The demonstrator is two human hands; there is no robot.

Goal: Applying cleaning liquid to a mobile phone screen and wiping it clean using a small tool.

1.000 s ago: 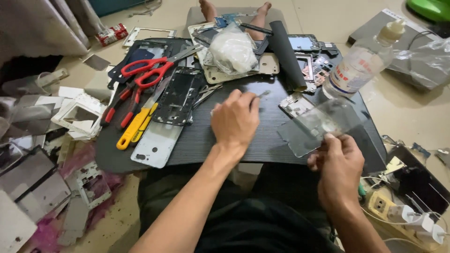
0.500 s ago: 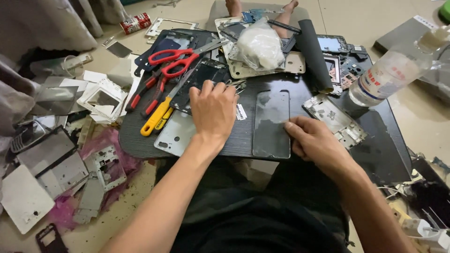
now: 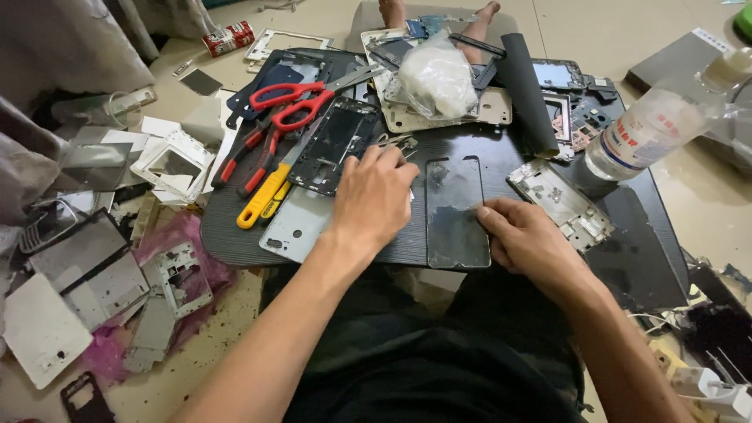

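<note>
Both my hands down on the table.
My right hand (image 3: 526,239) fingers press the glass panel (image 3: 457,211); my left hand (image 3: 374,196) lies released beside it.

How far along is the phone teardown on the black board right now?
Done: a bare black phone frame and a silver metal mid-frame lie stripped on the black lap board. In hand: the right hand steadies a dark flat glass panel lying on the board; the left hand rests beside it, near small tweezers. Left: red-handled scissors and screwdrivers lie unused; more frames wait around.
</note>
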